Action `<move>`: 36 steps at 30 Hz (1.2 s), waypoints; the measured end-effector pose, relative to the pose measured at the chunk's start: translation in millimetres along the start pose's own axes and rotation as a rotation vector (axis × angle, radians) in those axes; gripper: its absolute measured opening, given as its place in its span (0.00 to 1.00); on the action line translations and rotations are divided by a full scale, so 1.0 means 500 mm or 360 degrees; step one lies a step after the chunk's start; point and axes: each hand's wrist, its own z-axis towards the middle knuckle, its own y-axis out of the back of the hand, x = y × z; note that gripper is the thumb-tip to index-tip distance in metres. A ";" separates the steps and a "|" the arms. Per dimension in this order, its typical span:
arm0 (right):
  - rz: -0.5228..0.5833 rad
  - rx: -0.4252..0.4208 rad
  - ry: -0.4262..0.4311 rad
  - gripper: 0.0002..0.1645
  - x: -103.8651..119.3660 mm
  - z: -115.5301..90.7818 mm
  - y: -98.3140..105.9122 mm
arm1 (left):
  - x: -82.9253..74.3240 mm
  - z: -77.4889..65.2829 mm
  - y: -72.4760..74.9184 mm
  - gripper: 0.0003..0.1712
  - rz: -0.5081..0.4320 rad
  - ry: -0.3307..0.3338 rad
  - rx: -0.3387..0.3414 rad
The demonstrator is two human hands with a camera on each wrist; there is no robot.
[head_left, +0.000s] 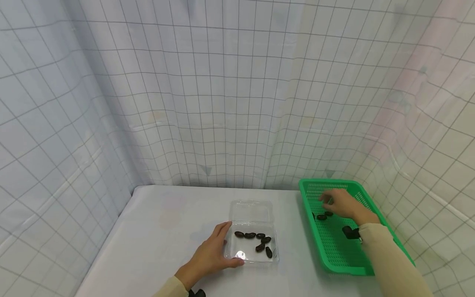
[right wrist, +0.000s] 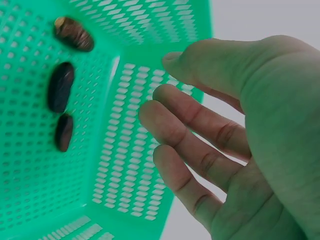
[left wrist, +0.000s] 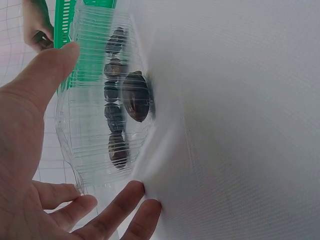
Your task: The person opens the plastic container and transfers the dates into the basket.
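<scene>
A clear plastic clamshell box [head_left: 246, 252] lies on the table with its lid folded back, and several dark brown dates [head_left: 250, 236] sit inside. My left hand [head_left: 211, 256] holds the box at its left side, thumb at the front edge and fingers by the rear left. Over the green basket [head_left: 315, 235] is my right hand [head_left: 339, 203], its fingers loosely bent and nothing between them. A few dates [head_left: 321, 217] lie on the basket floor near that hand. In the right wrist view, the nearby date [right wrist: 61, 87] and its neighbours are apart from the fingertips.
The white-covered table [head_left: 156, 235] carries the box in the middle and the basket at the right. A gridded white curtain [head_left: 237, 103] hangs behind and along both sides. The basket walls [right wrist: 132, 135] rise around the right hand's area.
</scene>
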 end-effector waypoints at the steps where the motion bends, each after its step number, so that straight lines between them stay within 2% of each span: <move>1: -0.0005 -0.0005 0.0006 0.11 0.007 0.002 0.001 | 0.000 0.000 0.000 0.76 -0.0001 0.0001 0.0000; 11: -0.0052 -0.0028 0.0116 0.10 0.082 0.023 0.014 | 0.003 0.000 -0.003 0.76 -0.0014 0.0017 0.0007; 27: -0.0099 -0.0014 0.0143 0.10 0.206 0.041 0.000 | -0.003 0.002 0.001 0.76 -0.0008 0.0002 0.0002; 36: -0.0146 0.0010 0.0339 0.09 0.255 0.061 -0.039 | -0.013 -0.002 0.008 0.76 -0.0006 0.0002 0.0003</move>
